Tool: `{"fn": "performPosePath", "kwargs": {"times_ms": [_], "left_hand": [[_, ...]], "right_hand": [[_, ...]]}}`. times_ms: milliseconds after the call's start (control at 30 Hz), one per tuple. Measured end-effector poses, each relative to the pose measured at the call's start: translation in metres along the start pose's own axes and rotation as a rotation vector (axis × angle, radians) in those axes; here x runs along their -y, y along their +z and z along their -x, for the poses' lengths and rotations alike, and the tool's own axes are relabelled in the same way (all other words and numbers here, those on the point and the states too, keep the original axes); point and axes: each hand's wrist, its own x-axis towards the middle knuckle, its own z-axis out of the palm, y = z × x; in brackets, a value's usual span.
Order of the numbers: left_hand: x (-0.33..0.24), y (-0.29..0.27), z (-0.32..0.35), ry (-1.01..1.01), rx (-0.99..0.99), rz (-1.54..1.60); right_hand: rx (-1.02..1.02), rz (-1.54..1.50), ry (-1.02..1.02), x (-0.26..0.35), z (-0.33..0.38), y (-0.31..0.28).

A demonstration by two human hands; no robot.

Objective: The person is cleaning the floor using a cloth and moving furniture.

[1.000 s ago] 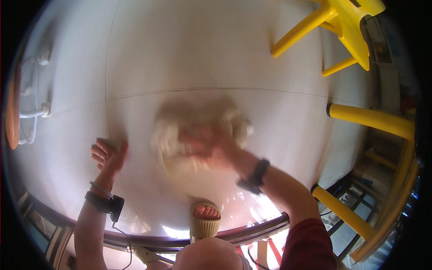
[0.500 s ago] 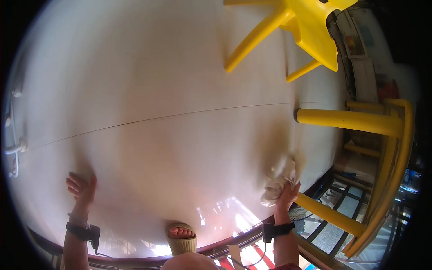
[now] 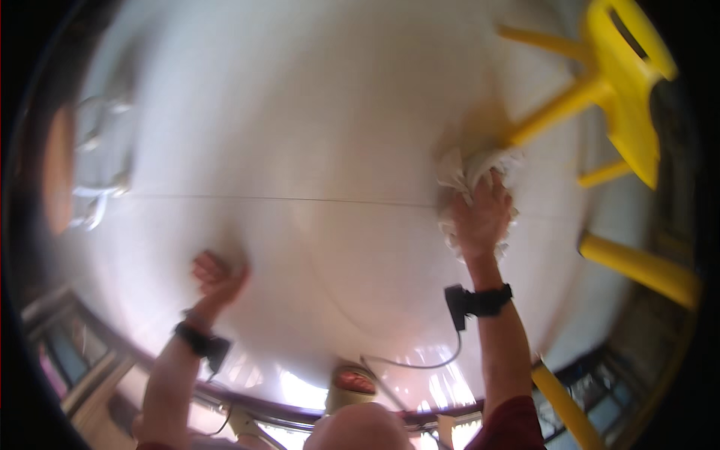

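At the left edge, an orange-brown panel with a rounded edge (image 3: 60, 172), possibly wood, stands beside a white tubular frame (image 3: 91, 192) on a smooth, pale floor (image 3: 322, 262). To the right of it, the person's left hand (image 3: 219, 279) hovers or rests low, loosely curled with the thumb apart and nothing visible in it; blur hides whether it touches the floor. A black strap with a small box (image 3: 201, 341) circles that wrist. At the near middle, a foot wears an olive-beige sandal (image 3: 346, 399), and a thin dark cable (image 3: 420, 367) loops from the right wrist.

Right of centre lies a crumpled off-white cloth (image 3: 454, 169), spread across the floor's dark, straight seam (image 3: 322, 200). The right hand (image 3: 481, 217) holds it bunched, palm down, folds showing around the fingers. Good handling here calls for an even press through the whole palm, the cloth's loose edges gathered under the fingers, and overlapping passes along the seam, with the cable well clear of the folds.

Just beyond the cloth's far right side stands a yellow plastic chair (image 3: 626, 112); whether its nearest leg touches the fabric cannot be told. A snag there seems the likeliest trouble, so a short, curved stroke around the foot would serve best. Farther right, a thick yellow tubular leg (image 3: 637, 270) stands well apart.
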Motion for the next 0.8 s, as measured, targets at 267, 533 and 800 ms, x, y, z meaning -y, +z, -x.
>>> {"fn": "performPosePath", "kwargs": {"times_ms": [267,533,800], "left_hand": [[0.019,-0.054,0.033,0.196,0.073,0.375],[0.086,-0.141,0.051,0.489,0.58,1.126],[0.264,-0.199,0.14,0.611,-0.126,1.525]], "right_hand": [[0.333,-0.78,-1.233,0.142,0.142,-0.018],[0.535,-0.845,-1.442,0.208,0.177,0.024],[0.116,-0.169,-0.801,0.211,-0.121,0.071]]}}
